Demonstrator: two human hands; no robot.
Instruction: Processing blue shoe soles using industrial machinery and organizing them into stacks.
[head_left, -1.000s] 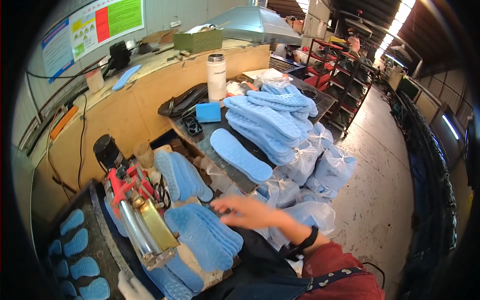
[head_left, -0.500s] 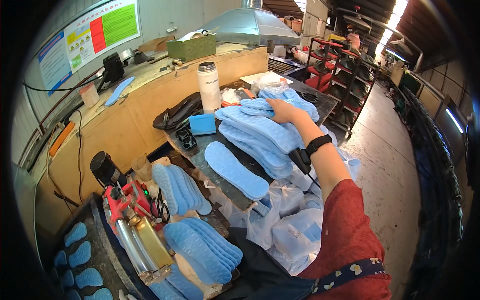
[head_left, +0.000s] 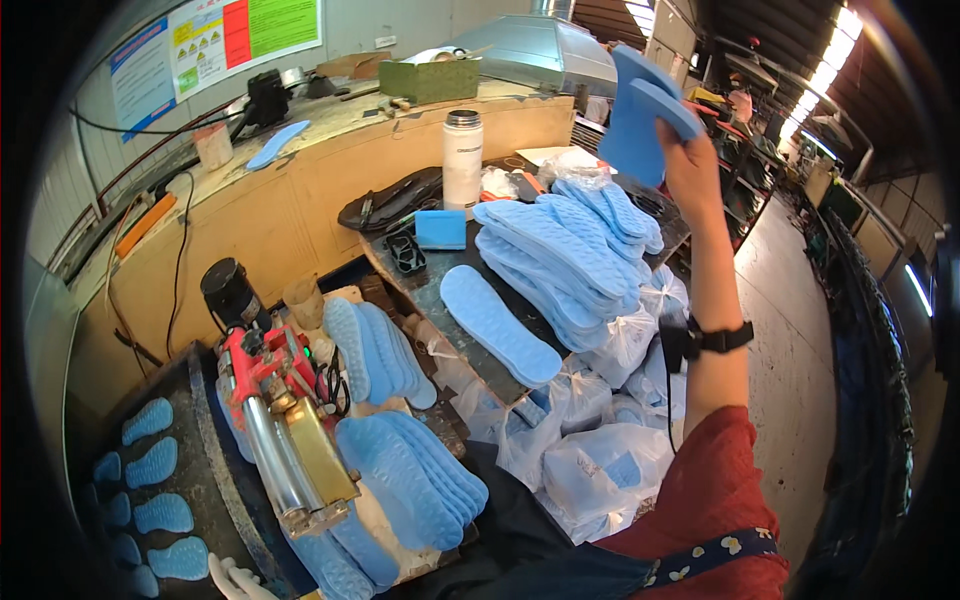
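My right hand (head_left: pixel 690 165) is raised at the upper right, its fingers closed on a couple of blue insoles (head_left: pixel 640 120). Below it, on the dark table, lies a pile of light blue insoles (head_left: pixel 560 250). A single insole (head_left: pixel 500 325) rests beside the pile, nearer to me. At the lower left edge, pale, glove-like fingers, seemingly my left hand (head_left: pixel 238 580), are partly in view; they look stretched out with nothing in them. Close by are more stacked insoles (head_left: pixel 410 480) and a red, brass and silver machine (head_left: pixel 290 430).
Several small blue insoles (head_left: pixel 165 512) lie on a dark surface at the lower left. A white bottle (head_left: pixel 462 165) and a blue box (head_left: pixel 440 230) stand behind the pile. Plastic bags (head_left: pixel 605 465) of insoles sit below the table. Racks (head_left: pixel 735 160) stand beyond my right hand.
My right hand has lifted a couple of insoles off the pile and moved up and to the right with them. The pale fingers at the lower left show more.
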